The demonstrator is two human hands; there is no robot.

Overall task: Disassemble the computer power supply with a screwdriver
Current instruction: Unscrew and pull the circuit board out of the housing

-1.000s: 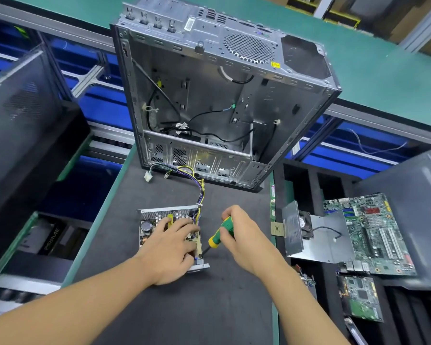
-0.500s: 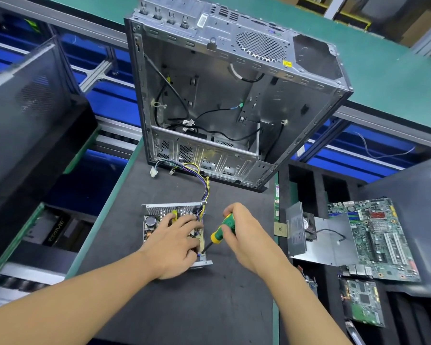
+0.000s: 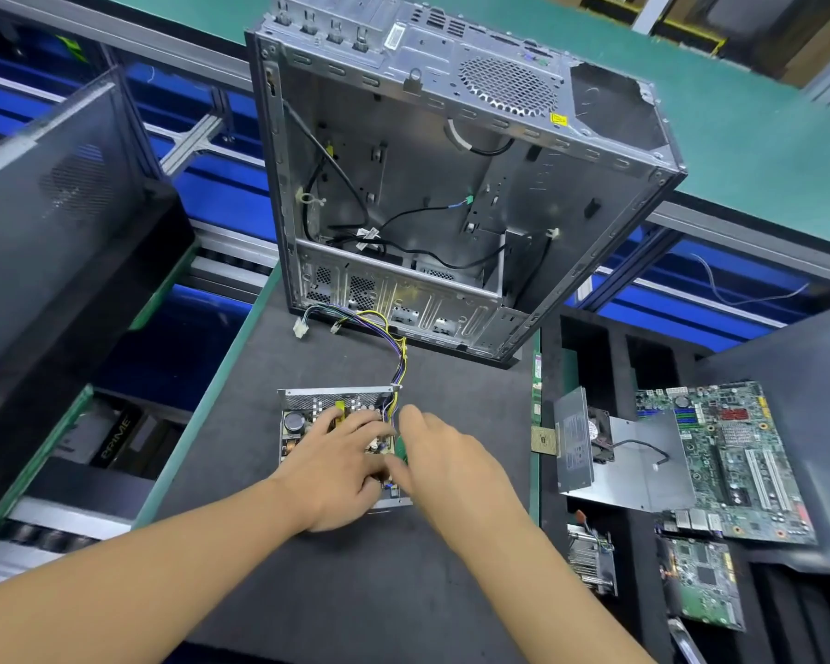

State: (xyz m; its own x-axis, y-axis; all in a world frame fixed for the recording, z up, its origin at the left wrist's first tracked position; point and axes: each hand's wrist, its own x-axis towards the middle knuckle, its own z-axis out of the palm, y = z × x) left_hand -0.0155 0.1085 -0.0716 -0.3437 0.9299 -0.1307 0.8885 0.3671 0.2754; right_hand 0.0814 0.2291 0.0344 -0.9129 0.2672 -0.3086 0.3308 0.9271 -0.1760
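Note:
The opened power supply (image 3: 307,414) lies on the dark mat, its circuit board exposed inside a silver metal tray. A bundle of coloured wires (image 3: 394,357) runs from it toward the case. My left hand (image 3: 341,467) rests on the board with fingers spread over the components. My right hand (image 3: 446,467) has closed in against the supply's right edge and holds the green-handled screwdriver (image 3: 400,450). Only a sliver of the handle shows under the hand. The screwdriver tip is hidden.
An empty metal computer case (image 3: 451,194) stands open behind the supply. Right of the mat lie a supply cover with fan (image 3: 581,443), a motherboard (image 3: 729,457) and smaller boards (image 3: 700,582). Dark panels (image 3: 58,208) lean at left. Bare mat extends toward me.
My right hand has moved left and down over the supply's right edge, covering most of the screwdriver handle. The left hand stays on the board.

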